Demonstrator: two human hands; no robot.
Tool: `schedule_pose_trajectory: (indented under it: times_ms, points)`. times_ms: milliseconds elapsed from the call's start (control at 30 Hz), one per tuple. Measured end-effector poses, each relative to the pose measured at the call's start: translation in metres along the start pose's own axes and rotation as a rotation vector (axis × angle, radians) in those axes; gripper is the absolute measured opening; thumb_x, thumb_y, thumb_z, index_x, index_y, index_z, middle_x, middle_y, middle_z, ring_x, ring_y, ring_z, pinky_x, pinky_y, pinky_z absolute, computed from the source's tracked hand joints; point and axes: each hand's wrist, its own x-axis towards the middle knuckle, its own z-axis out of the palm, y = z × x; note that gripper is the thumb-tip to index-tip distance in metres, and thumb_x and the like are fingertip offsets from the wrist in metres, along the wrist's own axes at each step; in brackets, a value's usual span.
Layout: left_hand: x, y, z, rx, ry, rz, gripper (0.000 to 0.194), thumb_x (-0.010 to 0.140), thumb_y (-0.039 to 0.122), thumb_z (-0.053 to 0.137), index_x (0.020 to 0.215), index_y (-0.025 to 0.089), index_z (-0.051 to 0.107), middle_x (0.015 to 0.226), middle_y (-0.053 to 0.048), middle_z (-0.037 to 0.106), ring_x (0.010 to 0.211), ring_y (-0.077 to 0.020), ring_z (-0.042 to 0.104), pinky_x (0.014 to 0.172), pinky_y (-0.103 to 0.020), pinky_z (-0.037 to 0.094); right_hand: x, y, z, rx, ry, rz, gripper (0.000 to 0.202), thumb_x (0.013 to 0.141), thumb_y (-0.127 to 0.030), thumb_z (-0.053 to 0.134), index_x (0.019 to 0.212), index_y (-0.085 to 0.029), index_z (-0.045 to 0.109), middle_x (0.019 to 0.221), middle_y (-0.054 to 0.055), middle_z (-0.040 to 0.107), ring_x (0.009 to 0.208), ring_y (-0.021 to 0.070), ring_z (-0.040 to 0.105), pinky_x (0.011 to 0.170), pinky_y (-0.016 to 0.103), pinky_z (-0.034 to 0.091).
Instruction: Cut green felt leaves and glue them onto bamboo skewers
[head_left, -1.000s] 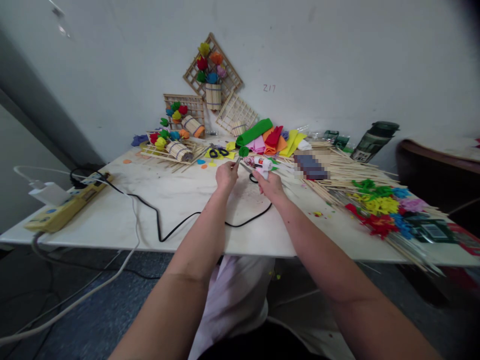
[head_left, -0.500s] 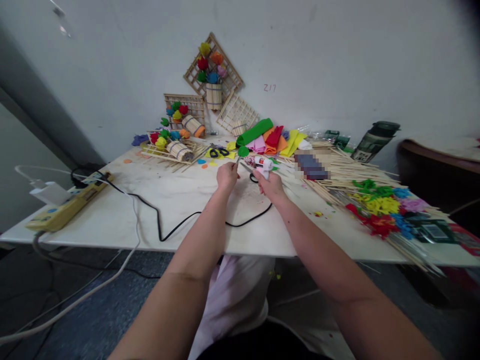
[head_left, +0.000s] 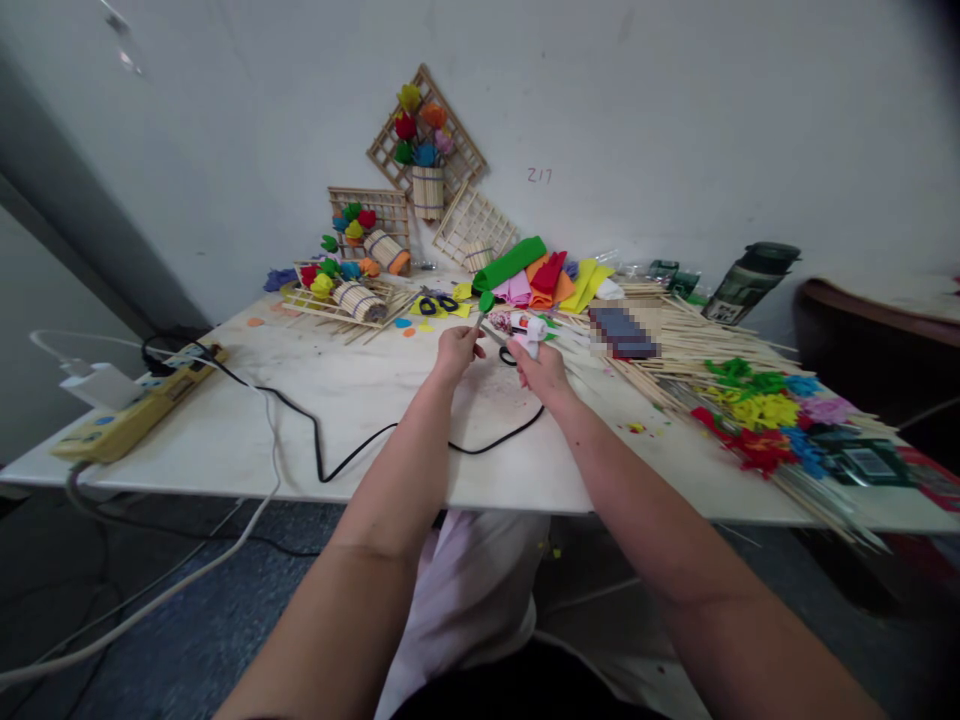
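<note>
At the middle of the desk [head_left: 360, 395]: both hands work near each other, well in from the front edge.
Left hand [head_left: 459, 353]: fingers pinched together on a thin stem [head_left: 478, 320], palm lowered toward the desktop.
Green piece [head_left: 487, 302]: at the upper end of that stem, just beyond the left fingertips.
Right hand [head_left: 544, 374]: clamped around the grip of a white glue gun [head_left: 531, 330], whose front points leftward, toward the stem.
Scissors [head_left: 507, 356]: between the two hands, one dark handle loop showing; the rest is partly hidden.
Black cord [head_left: 499, 446]: winds over the desk below the hands and off to the left.
Power strip [head_left: 135, 405]: on the left side, a white charger [head_left: 101, 387] plugged into it.
Lattice panel [head_left: 427, 130]: leaning on the wall, with coloured flowers above a bundle of sticks; more panels stand and lie below it.
Green roll [head_left: 510, 265]: behind the hands, beside folded red, orange, pink and yellow sheets.
Loose sticks [head_left: 720, 340]: spread across the right side, near a tilted dark bottle [head_left: 752, 283].
Cut petals [head_left: 765, 412]: heaped at the right in red, yellow, green, blue and pink.
</note>
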Motion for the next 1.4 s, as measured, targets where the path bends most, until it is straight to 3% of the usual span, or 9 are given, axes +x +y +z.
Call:
schedule_pose_trajectory:
  times_ms: [100, 233, 800, 1200, 1400]
  points:
    - [-0.0050, 0.0030, -0.0019, -0.231, -0.107, -0.052, 0.023, 0.087, 0.026, 0.040, 0.084, 0.011, 0.057, 0.045, 0.003, 0.049, 0.032, -0.0030, 0.026, 0.038, -0.019, 0.016, -0.0006, -0.0007, -0.0004, -0.007, 0.000, -0.007, 0.039, 0.074, -0.056, 0.053, 0.068, -0.017, 0.055, 0.042, -0.003, 0.047, 0.034, 0.0089, 0.045, 0.035, 0.019, 0.038]
    - [-0.0078, 0.0044, -0.0035, -0.365, -0.164, -0.093, 0.020, 0.087, 0.026, 0.042, 0.082, 0.011, 0.055, 0.044, 0.004, 0.046, 0.031, -0.0022, 0.024, 0.037, -0.019, 0.011, -0.0012, -0.0019, -0.0014, -0.013, -0.005, -0.014, 0.040, 0.074, -0.056, 0.053, 0.069, -0.017, 0.056, 0.040, -0.003, 0.046, 0.034, 0.0093, 0.045, 0.035, 0.019, 0.037]
    - [-0.0075, 0.0037, -0.0027, -0.382, -0.109, -0.086, 0.016, 0.083, 0.022, 0.049, 0.078, 0.010, 0.058, 0.044, 0.001, 0.050, 0.030, -0.0016, 0.025, 0.036, -0.018, 0.010, -0.0034, -0.0074, -0.0032, -0.071, -0.013, -0.027, 0.036, 0.075, -0.052, 0.054, 0.075, -0.016, 0.057, 0.038, -0.004, 0.045, 0.035, 0.0108, 0.046, 0.036, 0.020, 0.037]
    - [-0.0078, 0.0054, -0.0072, -0.509, -0.198, -0.152, 0.017, 0.087, 0.019, 0.040, 0.082, 0.011, 0.054, 0.046, 0.003, 0.045, 0.031, -0.0010, 0.023, 0.036, -0.017, 0.009, -0.0022, -0.0044, -0.0021, -0.050, 0.002, -0.015, 0.038, 0.073, -0.056, 0.053, 0.073, -0.018, 0.058, 0.040, -0.003, 0.047, 0.036, 0.0116, 0.047, 0.036, 0.021, 0.039]
    - [-0.0065, 0.0066, -0.0085, -0.627, -0.239, -0.257, 0.014, 0.084, 0.016, 0.038, 0.080, 0.013, 0.051, 0.046, 0.004, 0.040, 0.031, -0.0009, 0.020, 0.035, -0.015, 0.010, -0.0036, -0.0069, -0.0031, -0.054, 0.000, -0.022, 0.037, 0.074, -0.055, 0.052, 0.074, -0.018, 0.056, 0.039, -0.004, 0.046, 0.035, 0.0112, 0.046, 0.036, 0.020, 0.038]
